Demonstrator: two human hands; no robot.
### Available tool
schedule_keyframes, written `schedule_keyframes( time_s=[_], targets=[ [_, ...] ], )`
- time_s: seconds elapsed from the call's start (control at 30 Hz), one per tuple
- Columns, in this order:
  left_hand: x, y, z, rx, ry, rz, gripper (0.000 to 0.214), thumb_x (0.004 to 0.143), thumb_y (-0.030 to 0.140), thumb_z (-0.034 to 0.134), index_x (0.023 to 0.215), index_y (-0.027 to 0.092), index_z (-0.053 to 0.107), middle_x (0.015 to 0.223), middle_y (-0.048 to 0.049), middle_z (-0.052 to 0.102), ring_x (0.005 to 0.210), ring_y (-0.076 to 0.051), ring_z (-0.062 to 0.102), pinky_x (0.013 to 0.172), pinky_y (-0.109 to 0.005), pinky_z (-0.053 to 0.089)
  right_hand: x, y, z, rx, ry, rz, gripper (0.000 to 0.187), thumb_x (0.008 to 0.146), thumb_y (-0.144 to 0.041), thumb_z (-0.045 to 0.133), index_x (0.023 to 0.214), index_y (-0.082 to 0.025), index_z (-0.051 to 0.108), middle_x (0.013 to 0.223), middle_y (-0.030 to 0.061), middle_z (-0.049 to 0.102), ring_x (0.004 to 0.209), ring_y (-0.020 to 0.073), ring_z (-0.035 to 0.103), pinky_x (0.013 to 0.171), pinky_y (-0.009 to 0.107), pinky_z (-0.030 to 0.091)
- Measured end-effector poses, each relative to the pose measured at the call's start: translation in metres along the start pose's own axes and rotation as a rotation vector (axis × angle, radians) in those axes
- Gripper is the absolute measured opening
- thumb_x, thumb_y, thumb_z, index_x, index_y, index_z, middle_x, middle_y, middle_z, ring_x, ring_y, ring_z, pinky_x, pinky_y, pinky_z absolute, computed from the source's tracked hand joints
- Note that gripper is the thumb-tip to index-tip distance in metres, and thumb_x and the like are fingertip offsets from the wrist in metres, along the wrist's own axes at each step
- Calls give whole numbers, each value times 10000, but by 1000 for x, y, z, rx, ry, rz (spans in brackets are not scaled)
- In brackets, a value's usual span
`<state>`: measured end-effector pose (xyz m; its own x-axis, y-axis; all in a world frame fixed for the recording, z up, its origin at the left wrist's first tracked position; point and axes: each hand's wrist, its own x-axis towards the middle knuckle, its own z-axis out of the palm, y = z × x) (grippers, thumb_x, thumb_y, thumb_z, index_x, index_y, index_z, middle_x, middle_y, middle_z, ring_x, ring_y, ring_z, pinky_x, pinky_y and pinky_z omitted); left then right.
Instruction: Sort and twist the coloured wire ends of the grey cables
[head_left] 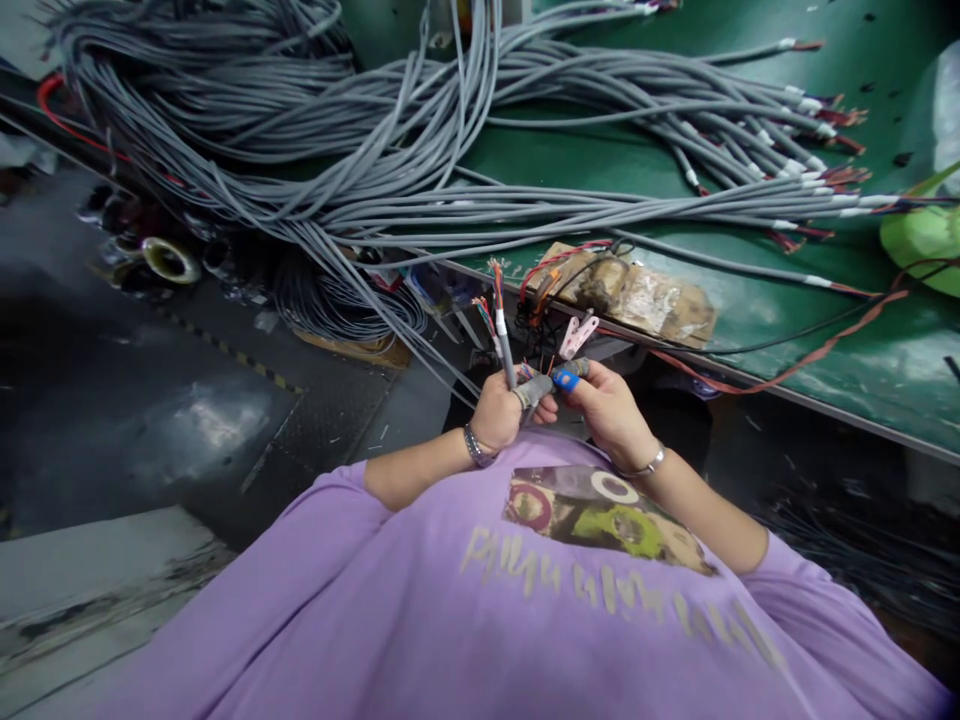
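A grey cable (pixel 507 352) is gripped in the closed fingers of the left hand (pixel 495 412), just in front of the chest. It rises toward 12 o'clock. Its stripped end, with fine coloured cores (pixel 496 272) fanned out, is seen against the edge of the green bench (pixel 615 150).

The right hand (pixel 609 405) is held against the left at its 3 o'clock, with the fingers curled in. A fingertip in a blue cap (pixel 566 379) is pressed beside a left fingertip in a grey cap (pixel 534 390).

The step in hand is judged to be work on the lower part of the cable, or on loose cores, between the two capped fingertips. Any further handling there would call for a steady hold by the left hand and a fine pinch by the right, as the cores are thin and close together.

Whether anything is pinched by the right fingers cannot be told, since the spot is small and covered by the knuckles.

A pink clip (pixel 577 335) and a taped block (pixel 637 292) are seen at 12 to 1 o'clock of the right hand, and their purpose cannot be made out. The heap of grey cables (pixel 360 150) at 11 o'clock is cut off by the top edge.
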<state>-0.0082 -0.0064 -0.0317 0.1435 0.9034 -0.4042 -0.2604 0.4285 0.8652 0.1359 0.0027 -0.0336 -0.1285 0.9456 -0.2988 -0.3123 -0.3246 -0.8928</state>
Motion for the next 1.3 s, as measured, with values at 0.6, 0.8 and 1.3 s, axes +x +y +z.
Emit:
schedule_keyframes(
  time_s=[0.6, 0.8, 1.3],
  targets=[
    [2, 30, 11, -105, -159, -49, 421, 592, 478, 817, 686, 152, 567, 490, 5, 585, 368, -97, 491, 361, -218, 414, 31, -21, -7, 159, -86, 89, 594, 699, -779, 665, 757, -189, 635, 696, 9, 597, 583, 101, 517, 541, 241, 454],
    [4, 19, 10, -117, -164, -87, 440, 587, 496, 831, 683, 155, 570, 495, 3, 595, 372, -94, 500, 358, -206, 419, 35, -18, 5, 254, -31, 67, 574, 670, -757, 714, 732, -195, 613, 647, -10, 552, 567, 103, 481, 538, 259, 427],
    [3, 20, 13, -78, -170, -75, 433, 592, 487, 832, 652, 148, 569, 491, -1, 589, 366, -95, 492, 354, -215, 408, 34, -19, 11, 299, 29, 76, 568, 641, -739, 751, 741, -204, 588, 635, -17, 541, 581, 116, 476, 572, 277, 446]
  ],
)
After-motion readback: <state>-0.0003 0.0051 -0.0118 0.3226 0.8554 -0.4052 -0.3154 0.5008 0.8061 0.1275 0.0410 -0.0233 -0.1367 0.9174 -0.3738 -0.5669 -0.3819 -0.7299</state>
